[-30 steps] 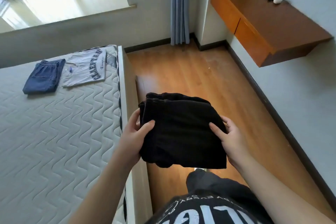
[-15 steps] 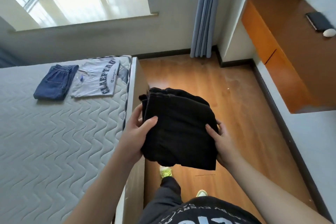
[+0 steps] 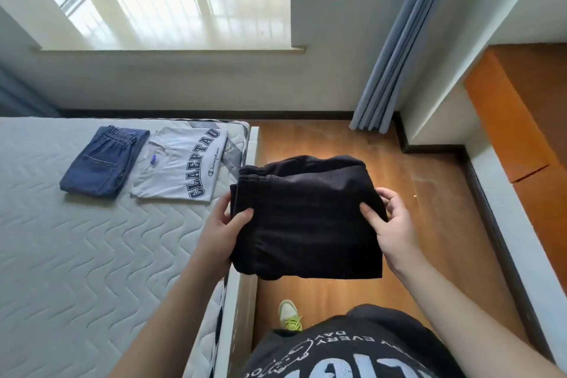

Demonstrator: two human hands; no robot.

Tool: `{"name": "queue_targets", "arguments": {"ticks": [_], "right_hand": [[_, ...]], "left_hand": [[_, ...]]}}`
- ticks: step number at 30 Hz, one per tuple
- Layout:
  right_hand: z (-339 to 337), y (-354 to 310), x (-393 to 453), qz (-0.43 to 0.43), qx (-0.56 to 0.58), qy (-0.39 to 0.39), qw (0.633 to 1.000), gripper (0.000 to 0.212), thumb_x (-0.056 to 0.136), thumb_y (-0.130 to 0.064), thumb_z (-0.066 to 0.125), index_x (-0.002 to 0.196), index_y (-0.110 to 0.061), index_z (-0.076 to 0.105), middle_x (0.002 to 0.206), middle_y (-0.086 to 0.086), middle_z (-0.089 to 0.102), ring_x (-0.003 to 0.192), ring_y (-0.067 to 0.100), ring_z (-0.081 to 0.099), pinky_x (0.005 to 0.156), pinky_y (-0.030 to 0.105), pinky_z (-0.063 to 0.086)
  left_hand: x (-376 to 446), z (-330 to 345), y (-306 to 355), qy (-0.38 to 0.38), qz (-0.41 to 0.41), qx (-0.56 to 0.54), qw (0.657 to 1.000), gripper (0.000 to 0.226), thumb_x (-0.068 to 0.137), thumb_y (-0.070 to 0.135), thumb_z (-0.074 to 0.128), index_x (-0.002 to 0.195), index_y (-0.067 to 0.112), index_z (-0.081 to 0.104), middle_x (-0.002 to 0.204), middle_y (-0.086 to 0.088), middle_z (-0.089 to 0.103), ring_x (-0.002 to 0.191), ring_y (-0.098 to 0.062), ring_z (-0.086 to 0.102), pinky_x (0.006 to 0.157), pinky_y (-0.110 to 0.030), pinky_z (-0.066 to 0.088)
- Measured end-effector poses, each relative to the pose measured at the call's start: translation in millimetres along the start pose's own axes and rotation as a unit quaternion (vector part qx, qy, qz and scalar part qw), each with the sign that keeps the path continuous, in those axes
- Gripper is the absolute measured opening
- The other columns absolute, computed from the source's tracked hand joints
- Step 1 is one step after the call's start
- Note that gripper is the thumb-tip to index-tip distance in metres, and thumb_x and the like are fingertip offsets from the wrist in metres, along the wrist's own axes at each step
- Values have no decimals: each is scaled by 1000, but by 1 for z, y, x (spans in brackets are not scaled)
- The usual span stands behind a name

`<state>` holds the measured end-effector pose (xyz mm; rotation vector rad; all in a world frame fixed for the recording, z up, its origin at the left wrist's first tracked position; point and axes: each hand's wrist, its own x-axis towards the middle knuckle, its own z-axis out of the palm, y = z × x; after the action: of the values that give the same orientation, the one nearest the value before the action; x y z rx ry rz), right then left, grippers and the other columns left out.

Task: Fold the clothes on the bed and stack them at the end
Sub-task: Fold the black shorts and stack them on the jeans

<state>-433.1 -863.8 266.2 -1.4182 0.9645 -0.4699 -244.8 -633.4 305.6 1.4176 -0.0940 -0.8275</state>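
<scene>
Here the bed fills the left of the view, its quilted mattress bare except for two folded pieces near the far end: a pair of blue jeans and, touching its right side, a grey T-shirt with dark lettering. Right of the bed runs the wooden floor, with a grey curtain in the far corner under the window and an orange desk along the right wall.

The black garment is already folded into a thick, roughly square bundle and is held in the air over the floor, just beside the bed's edge and near the T-shirt. Its elastic waistband lies at the upper left, facing the folded pile; the bundle's slightly longer side runs left to right between the hands, tilted a little down toward the viewer.

The left hand grips the bundle's left edge, thumb on top and fingers underneath. The right hand holds the right edge the same way, thumb pressed on the cloth and fingers curled below.

The step in hand looks like carrying the bundle to the end of the bed. To do it well, both grips should stay firm so the layers do not slide apart, the bundle should be kept level, and it should be lowered flat onto one of the folded pieces with edges squared. Loose bottom layers sagging open is the likely risk.
</scene>
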Motion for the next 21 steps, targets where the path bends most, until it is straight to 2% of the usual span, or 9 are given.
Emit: {"name": "queue_targets", "arguments": {"ticks": [2,6,12,15,19,21], "right_hand": [[9,-6,21,-4,-1,3,1000,29,86,-38,73,103,-55,57,106,-27,63,93,-5,62,75,23,51],[11,-14,73,13,12,8,1000,28,84,-37,74,104,-51,59,108,-19,66,101,8,64,81,32,55],[4,-26,173,0,11,12,1000,28,84,-38,73,106,-49,60,106,-19,67,95,2,65,81,31,54],[-3,-42,230,-9,3,8,1000,27,87,-34,72,106,-49,59,108,-17,66,101,7,64,84,33,54],[-18,-72,298,-16,-6,-9,1000,27,87,-36,71,107,-50,58,105,-22,65,101,6,63,81,29,53],[-21,-87,332,-22,-10,-24,999,28,86,-38,71,106,-53,58,103,-26,64,98,2,63,77,24,51]], "left_hand": [[28,0,10,-2,0,-3,1000,38,95,6,60,119,35,63,108,-14,73,95,-32,72,70,-35,60],[81,11,21,-18,3,2,1000,41,94,4,60,121,34,63,109,-17,73,95,-32,72,72,-34,59],[171,51,37,-12,2,15,1000,40,95,7,60,119,38,63,110,-13,73,99,-31,71,77,-35,60],[217,79,54,-3,7,23,1000,37,91,10,64,116,38,65,109,-10,74,99,-29,71,74,-31,58],[267,112,82,4,6,28,1000,48,81,23,70,126,31,58,116,-12,71,108,-33,68,89,-44,55],[291,123,95,6,13,30,999,50,79,26,73,127,31,58,116,-14,71,108,-35,68,91,-47,55]]}}
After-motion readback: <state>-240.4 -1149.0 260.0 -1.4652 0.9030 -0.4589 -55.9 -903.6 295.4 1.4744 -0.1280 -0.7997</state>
